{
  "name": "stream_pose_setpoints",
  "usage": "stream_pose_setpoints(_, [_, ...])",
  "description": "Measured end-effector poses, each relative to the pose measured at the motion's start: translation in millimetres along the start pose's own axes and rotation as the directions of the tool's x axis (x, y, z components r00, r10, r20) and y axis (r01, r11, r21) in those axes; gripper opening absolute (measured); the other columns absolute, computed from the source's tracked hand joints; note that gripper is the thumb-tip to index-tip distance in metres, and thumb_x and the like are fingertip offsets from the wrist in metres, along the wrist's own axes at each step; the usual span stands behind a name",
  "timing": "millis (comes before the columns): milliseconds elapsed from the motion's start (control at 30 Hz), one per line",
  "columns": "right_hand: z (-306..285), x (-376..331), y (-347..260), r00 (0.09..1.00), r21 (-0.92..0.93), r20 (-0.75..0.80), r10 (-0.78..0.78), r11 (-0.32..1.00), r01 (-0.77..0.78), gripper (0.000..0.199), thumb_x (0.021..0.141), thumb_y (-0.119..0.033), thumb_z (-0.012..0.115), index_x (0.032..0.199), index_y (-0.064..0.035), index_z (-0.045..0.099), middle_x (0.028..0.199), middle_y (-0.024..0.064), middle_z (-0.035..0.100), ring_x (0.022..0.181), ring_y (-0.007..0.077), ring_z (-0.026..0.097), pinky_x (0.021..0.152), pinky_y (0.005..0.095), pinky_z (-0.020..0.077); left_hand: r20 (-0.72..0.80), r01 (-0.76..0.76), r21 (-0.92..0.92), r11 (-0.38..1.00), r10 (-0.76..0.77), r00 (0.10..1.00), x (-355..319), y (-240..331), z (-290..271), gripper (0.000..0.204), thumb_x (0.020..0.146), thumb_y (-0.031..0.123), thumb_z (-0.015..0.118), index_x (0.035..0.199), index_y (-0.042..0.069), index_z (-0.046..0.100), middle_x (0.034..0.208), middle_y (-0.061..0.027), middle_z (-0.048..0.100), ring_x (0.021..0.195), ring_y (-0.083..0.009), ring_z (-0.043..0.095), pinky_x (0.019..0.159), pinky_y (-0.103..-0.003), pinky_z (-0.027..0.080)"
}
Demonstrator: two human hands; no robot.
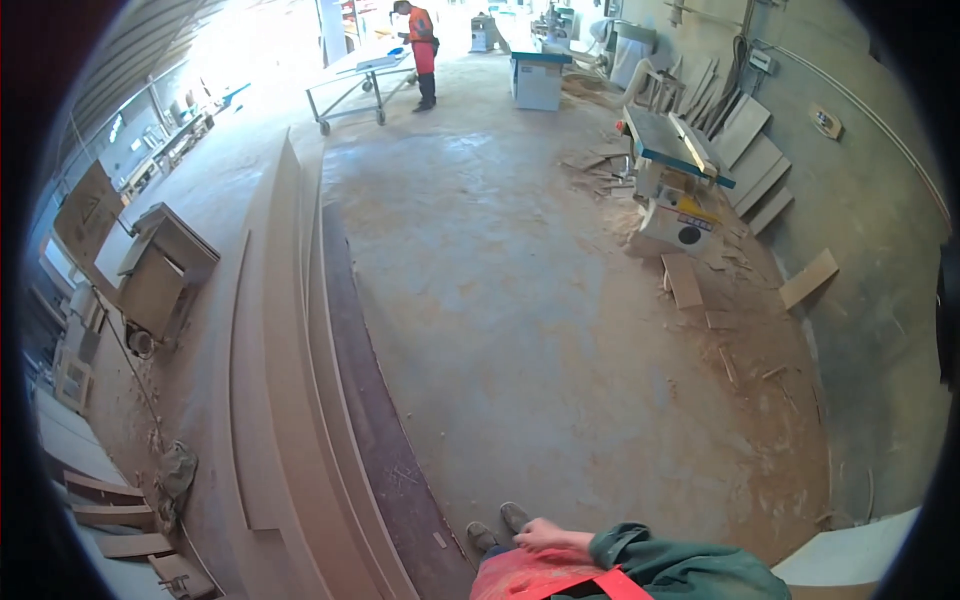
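Note:
My right hand (543,534) is held in front of my body at the lower edge, close against the red apron (512,574). Its fingers look curled in, and what they hold, if anything, is hidden. A rolled dark green sleeve (680,562) covers that arm. Out of the picture is my left hand. Just beyond the right hand my shoes (513,516) stand on the concrete floor. To my left a long stack of brown boards (285,350) runs away from me, beside a dark strip (375,400) on the floor.
At the right stands a table saw (675,150) amid wood offcuts (683,280) and sawdust, near panels (760,165) leaning on the wall. Far ahead a person (423,50) in a red apron stands by a wheeled table (362,80). A wooden cabinet (160,270) is at the left.

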State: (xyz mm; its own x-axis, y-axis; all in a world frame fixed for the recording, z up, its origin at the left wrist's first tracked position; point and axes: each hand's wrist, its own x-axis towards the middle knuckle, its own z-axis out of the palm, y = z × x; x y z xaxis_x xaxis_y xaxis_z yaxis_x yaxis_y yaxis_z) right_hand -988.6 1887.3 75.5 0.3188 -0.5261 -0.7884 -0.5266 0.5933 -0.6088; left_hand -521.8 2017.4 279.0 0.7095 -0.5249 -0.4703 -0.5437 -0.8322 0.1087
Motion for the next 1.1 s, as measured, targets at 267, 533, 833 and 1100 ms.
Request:
stream_pose_setpoints(267, [104.2, 19.2, -38.3, 0.977, 0.2, 0.212, 0.029, 0.977, -0.073, 0.052, 0.09, -0.05, 0.062, 0.092, 0.0016, 0.068, 0.076, 0.0071, 0.067, 0.064, 0.0154, 0.064, 0.061, 0.0284, 0.0542, 0.055, -0.008, -0.075, 0.997, 0.013, 0.998, -95.6, 116.2, 12.3, 0.1, 0.064, 0.04, 0.083, 0.14, -0.005, 0.036, 0.125, -0.0284, 0.058, 0.117, -0.0396, 0.057, 0.1, -0.044, 0.047])
stream_pose_setpoints(533, [83.1, 17.8, -1.0, 0.943, 0.732, 0.263, 0.206, 0.593, -0.334, 0.053, 0.095, -0.046, 0.058, 0.114, 0.0034, 0.06, 0.094, 0.011, 0.067, 0.081, 0.0211, 0.066, 0.073, 0.0354, 0.0567, -0.004, -0.212, -0.241, 0.947, 0.217, 0.976, -143.0, 194.8, 146.6, 0.067, 0.074, 0.023, 0.08, 0.125, -0.006, 0.048, 0.102, -0.0194, 0.064, 0.088, -0.0278, 0.066, 0.07, -0.041, 0.056])
stream_pose_setpoints(833, [-19.0, -17.3, 0.6, 0.996, 0.991, 0.016, 0.093, 0.134, -0.028, 0.047, 0.102, -0.037, 0.048, 0.128, 0.0016, 0.051, 0.124, 0.0157, 0.059, 0.107, 0.0318, 0.062, 0.09, 0.0486, 0.0545, 0.484, 0.305, -0.624, 0.719, 0.05, 0.874, -148.3, 271.0, 223.4, 0.035, 0.076, 0.004, 0.068, 0.106, -0.013, 0.057, 0.089, -0.0172, 0.066, 0.066, -0.0264, 0.067, 0.059, -0.036, 0.057])
stream_pose_setpoints(1100, [-108.2, -24.7, 3.8, 0.923, 0.879, -0.198, 0.329, 0.476, 0.019, 0.054, 0.099, -0.039, 0.053, 0.126, 0.0079, 0.048, 0.122, 0.0209, 0.057, 0.105, 0.0367, 0.062, 0.08, 0.0596, 0.0549, 0.781, 0.317, -0.383, 0.868, 0.121, 0.612, -141.4, 332.9, 258.9, 0.023, 0.081, 0.016, 0.07, 0.087, -0.006, 0.067, 0.086, -0.0114, 0.067, 0.073, -0.0204, 0.067, 0.067, -0.035, 0.056])
